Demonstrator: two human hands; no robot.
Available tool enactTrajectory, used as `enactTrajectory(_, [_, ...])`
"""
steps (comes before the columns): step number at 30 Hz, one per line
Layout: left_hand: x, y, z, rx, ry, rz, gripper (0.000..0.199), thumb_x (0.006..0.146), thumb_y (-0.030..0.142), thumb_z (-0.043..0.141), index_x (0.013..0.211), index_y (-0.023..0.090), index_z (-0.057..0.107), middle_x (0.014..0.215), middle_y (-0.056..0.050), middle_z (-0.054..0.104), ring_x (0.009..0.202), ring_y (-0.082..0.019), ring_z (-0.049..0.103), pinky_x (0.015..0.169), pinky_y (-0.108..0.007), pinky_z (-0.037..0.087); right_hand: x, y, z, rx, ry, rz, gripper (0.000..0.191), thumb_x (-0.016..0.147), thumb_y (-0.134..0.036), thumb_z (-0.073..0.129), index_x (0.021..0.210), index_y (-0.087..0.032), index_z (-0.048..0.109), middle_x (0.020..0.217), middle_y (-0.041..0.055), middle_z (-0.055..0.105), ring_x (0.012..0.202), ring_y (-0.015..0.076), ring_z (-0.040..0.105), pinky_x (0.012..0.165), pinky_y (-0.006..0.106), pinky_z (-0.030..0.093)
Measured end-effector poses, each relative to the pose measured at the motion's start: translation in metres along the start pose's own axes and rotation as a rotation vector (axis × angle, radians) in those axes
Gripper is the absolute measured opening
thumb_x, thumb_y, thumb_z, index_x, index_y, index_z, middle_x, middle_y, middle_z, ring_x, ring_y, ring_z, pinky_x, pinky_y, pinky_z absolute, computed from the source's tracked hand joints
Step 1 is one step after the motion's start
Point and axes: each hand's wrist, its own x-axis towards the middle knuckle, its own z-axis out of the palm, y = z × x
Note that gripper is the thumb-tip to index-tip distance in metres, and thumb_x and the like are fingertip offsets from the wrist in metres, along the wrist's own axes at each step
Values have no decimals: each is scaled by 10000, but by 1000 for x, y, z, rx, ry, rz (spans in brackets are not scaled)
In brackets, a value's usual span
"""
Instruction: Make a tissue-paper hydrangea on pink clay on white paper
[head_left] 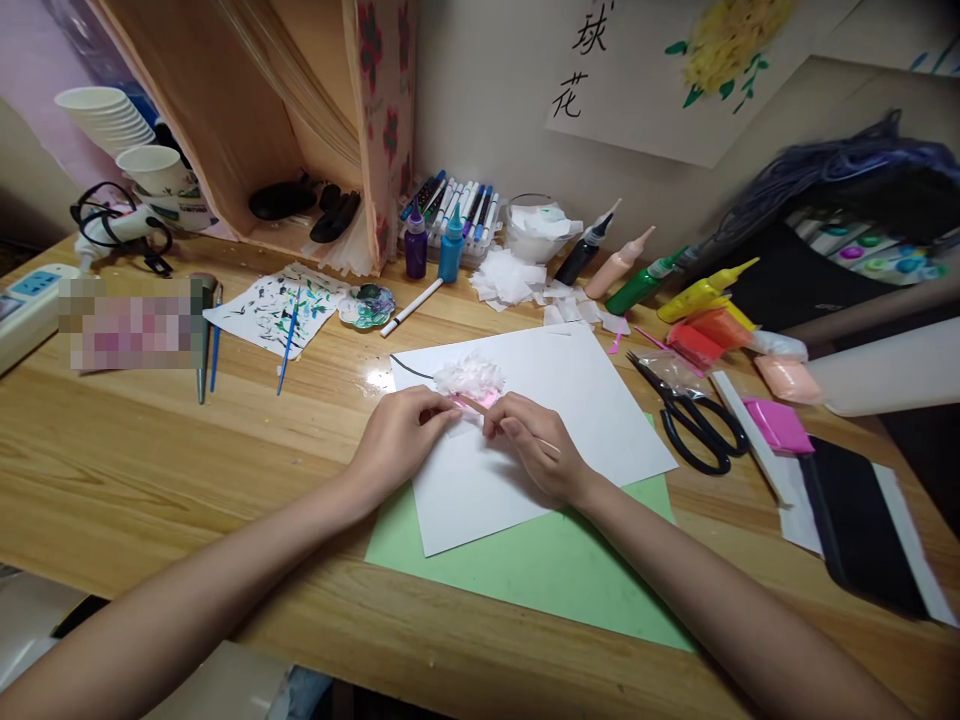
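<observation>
A white paper sheet [517, 490] lies askew on a green sheet [600, 580]. On the white sheet sits a fluffy clump of white paper bits [469, 375], with a pink patch [480, 397] along its near edge. My right hand [536, 440] is closed around a thin wooden stick [471, 404], its tip at the pink patch. At the clump's lower left, my left hand [409, 425] has thumb and forefinger drawn together by the pink edge; what they pinch, if anything, is hidden. A dark curved line [409, 368] runs left from the clump.
Black-handled scissors [694, 420] and a pink clay pack [780, 425] lie right. Behind are white paper squares [506, 275], paint bottles [630, 262] and markers [469, 205]. Brushes [289, 340], a paint-smeared tissue [262, 310] and a power strip [37, 310] are left.
</observation>
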Motion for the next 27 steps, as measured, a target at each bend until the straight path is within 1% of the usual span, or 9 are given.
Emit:
enactTrajectory(6, [4,-4,1,-23,75,-47,171,803,329,614,789,182,701,753,-10,697,673,-143,590,619,-259,400,1,0,1,39,10,15,386,983,-419,306,796,-198,561,757,17,562,730,136,513,713,285,399])
enactTrajectory(11, [8,-7,2,19,133,-48,179,798,336,607,799,180,695,733,-6,678,653,-133,566,610,-255,387,0,-1,1,23,19,9,378,982,-410,305,798,-200,561,741,21,556,716,143,512,697,294,402])
enactTrajectory(13, [10,-8,2,33,157,-41,176,796,331,603,796,177,689,735,-5,675,647,-130,560,610,-253,388,-3,-1,1,3,65,-43,400,986,-402,281,771,-201,551,711,22,552,683,144,503,674,298,400])
enactTrajectory(15, [10,-9,2,41,166,-33,168,795,320,597,795,178,686,735,-4,673,642,-127,557,607,-252,387,-5,-1,2,-4,135,-134,431,991,-389,246,721,-203,525,660,19,536,634,143,481,640,299,391])
enactTrajectory(17, [11,-9,3,49,170,-30,159,794,308,592,793,180,686,727,-3,670,636,-127,554,600,-251,385,-7,0,3,-10,165,-216,439,992,-373,230,688,-205,498,625,16,517,600,142,459,610,298,381])
enactTrajectory(20, [10,-7,3,62,176,-30,154,793,304,588,788,185,685,717,-2,668,634,-130,554,592,-251,381,-6,-1,4,-79,113,-245,404,989,-346,248,703,-204,495,627,18,511,604,147,451,602,299,377])
enactTrajectory(23, [11,-7,3,64,173,-35,159,796,306,581,794,184,682,735,-8,674,643,-133,558,593,-251,380,-4,-1,4,-149,68,-194,373,987,-328,266,727,-201,501,643,19,518,626,150,460,613,294,380])
enactTrajectory(27, [12,-8,3,65,161,-32,178,804,319,571,803,177,678,760,-18,681,662,-138,565,597,-251,380,-3,-1,4,-162,46,-143,369,986,-342,270,732,-203,500,656,21,519,637,153,470,621,297,383])
